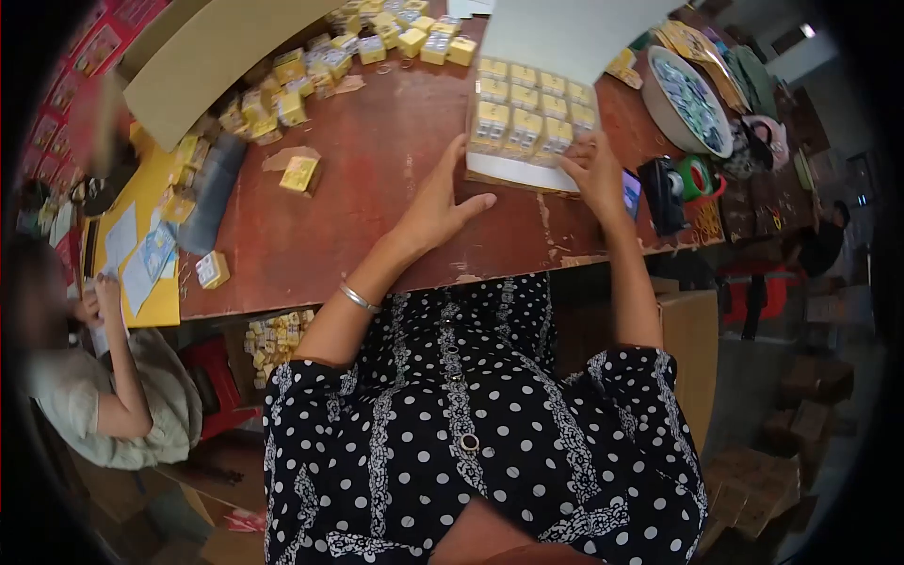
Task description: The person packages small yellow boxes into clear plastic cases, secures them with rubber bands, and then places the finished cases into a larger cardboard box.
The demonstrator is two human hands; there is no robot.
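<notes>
A cardboard box [516, 170] with its white lid [574, 38] raised lies on the red-brown table [377, 169]. Rows of small yellow-and-white packs [524, 98] fill it. My left hand [441, 205] is at the box's left front corner, fingers along its side and thumb stretched out, apart from the box. With thumb and fingers closed on the right front corner, my right hand [591, 174] grips the box. Some fingertips of both hands are hidden by the box.
Loose yellow packs [292, 89] lie in a heap at the back left, beside a large cardboard flap [217, 66]. A basin [686, 99] of small packets, a black tape dispenser [665, 196] and a phone [631, 194] stand right. A co-worker [113, 395] sits at left.
</notes>
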